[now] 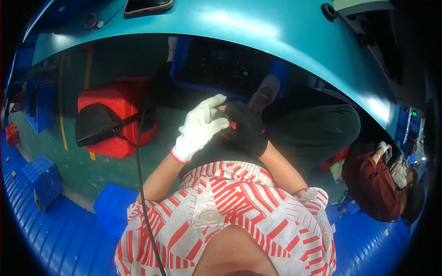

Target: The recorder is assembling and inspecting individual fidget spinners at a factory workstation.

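My left hand, in a white knitted glove with a red cuff, is held in front of my waist. Its thumb and fingers curl toward a small dark round piece, which sits between the two hands. My right hand wears a black glove and meets the left one at the fingertips. Its fingers are closed around a tool of which only small red bits show. Dark glove against dark trousers hides the rest of that tool.
A turquoise table spans the front, with a phone on it. Underneath stands a blue crate of small dark parts. To the left, a black bag rests on a red stool. A co-worker sits at right.
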`<action>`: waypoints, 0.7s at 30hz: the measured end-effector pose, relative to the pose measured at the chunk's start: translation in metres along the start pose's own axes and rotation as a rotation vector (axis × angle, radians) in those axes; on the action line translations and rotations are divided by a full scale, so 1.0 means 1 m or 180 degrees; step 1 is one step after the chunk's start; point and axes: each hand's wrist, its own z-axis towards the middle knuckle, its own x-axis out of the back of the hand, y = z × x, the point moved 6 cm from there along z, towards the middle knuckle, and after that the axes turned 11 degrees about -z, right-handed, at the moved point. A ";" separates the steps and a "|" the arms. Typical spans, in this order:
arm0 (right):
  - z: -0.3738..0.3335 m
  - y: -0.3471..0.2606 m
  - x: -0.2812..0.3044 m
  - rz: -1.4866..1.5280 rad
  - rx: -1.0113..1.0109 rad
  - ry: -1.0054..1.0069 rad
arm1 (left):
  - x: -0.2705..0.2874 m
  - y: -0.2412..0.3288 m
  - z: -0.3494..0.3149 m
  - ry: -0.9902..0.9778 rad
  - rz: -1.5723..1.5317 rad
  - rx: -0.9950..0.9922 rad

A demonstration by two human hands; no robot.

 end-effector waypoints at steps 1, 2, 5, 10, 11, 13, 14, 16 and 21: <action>0.000 0.000 -0.001 0.0089 -0.0092 -0.0026 | 0.001 0.001 0.000 0.0001 0.0118 -0.0067; 0.001 0.001 0.000 0.0169 -0.0187 -0.0050 | 0.001 0.003 0.002 -0.0006 0.0116 -0.0066; 0.008 -0.006 0.008 0.0412 -0.0069 -0.0129 | 0.004 0.002 0.005 -0.0270 0.0351 0.0483; 0.005 0.013 0.008 0.1131 -0.0627 -0.0042 | 0.012 -0.001 0.003 -0.0288 -0.1199 0.0429; 0.005 0.012 0.007 0.1038 -0.0615 -0.0050 | 0.013 -0.003 0.002 -0.0227 -0.1362 0.0402; 0.004 0.015 0.005 0.1055 -0.0708 0.0008 | 0.013 -0.005 0.004 -0.0155 -0.1500 0.0453; 0.004 0.017 0.004 0.1084 -0.0783 0.0056 | 0.013 -0.005 0.004 -0.0088 -0.1445 0.0446; 0.004 0.016 0.003 0.1005 -0.0734 0.0053 | 0.014 -0.005 0.004 -0.0020 -0.1387 0.0432; 0.000 0.019 0.010 0.0773 -0.0718 0.0089 | 0.004 0.001 0.009 -0.0065 -0.1028 0.0257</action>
